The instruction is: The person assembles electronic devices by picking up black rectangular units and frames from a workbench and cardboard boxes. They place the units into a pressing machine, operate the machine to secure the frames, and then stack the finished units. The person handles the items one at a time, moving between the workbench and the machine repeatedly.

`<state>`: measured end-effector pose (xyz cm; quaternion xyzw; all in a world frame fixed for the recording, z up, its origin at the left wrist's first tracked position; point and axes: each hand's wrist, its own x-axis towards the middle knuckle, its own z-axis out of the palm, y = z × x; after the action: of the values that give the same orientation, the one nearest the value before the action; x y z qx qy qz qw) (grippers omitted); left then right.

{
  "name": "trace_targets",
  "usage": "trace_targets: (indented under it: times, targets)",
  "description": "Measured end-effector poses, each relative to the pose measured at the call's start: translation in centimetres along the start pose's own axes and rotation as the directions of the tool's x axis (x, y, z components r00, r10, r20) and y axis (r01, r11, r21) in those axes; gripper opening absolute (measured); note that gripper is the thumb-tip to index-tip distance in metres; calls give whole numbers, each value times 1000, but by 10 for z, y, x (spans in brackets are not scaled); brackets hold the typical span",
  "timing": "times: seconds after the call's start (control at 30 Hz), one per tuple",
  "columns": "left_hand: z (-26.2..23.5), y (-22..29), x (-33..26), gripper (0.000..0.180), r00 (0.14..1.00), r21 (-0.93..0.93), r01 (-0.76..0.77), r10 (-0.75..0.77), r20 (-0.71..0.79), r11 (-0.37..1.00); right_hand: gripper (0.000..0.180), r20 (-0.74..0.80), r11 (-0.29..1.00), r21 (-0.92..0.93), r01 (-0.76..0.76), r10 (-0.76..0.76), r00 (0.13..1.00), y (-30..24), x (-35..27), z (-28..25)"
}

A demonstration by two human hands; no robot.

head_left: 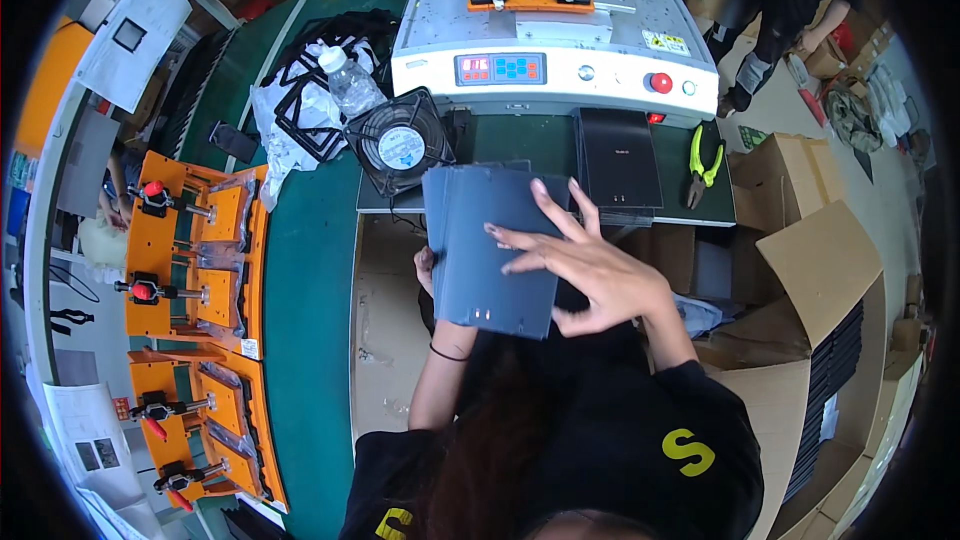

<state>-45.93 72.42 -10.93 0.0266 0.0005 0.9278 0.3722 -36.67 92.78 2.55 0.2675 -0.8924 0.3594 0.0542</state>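
Holding a fanned stack of dark grey-blue flat panels (pixel 495 250) above the gap in front of the green bench (pixel 310 270), the person keeps them roughly upright and slightly tilted, their faces turned toward the camera. The panels are thin, rectangular and matte, with rounded corners, and the front one shows two small pale marks near its lower edge. The left hand (pixel 427 268) sits behind the stack's left edge, mostly hidden, its fingers wrapped around the back so only the thumb side shows. The right hand (pixel 590 270) lies on the front of the stack at its right edge, fingers (pixel 520 237) spread wide and flat across the top panel's face. Beyond the stack stand a small black fan (pixel 400 145), a grey machine (pixel 555 65) with a red button, and yellow-handled pliers (pixel 704 162).
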Motion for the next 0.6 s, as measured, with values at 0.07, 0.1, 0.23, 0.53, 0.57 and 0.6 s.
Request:
trace_targets:
  times: [0.07,0.1,0.23,0.53,0.57,0.6]
  targets:
    - [17,-16,-1,81,994,-24,100,-99,37,995,65,-129,971,222,92,-64,990,-3,-8,-2]
    - [28,-24,0,82,985,-31,161,-159,66,986,63,-147,941,321,107,-62,987,-1,-9,-7]
    - [72,-50,-1,86,920,-4,367,-363,150,930,51,-492,943,332,6,167,854,11,-10,-6]
    - [93,-59,28,103,980,609,16,-135,149,793,60,-137,-165,878,450,812,567,-33,-27,55]
    - [83,-56,32,104,976,736,-77,-101,195,673,62,4,-404,806,432,735,678,-34,-24,55]
    - [77,-53,33,106,955,819,-161,-122,269,550,59,4,-443,774,453,719,695,-38,-16,52]
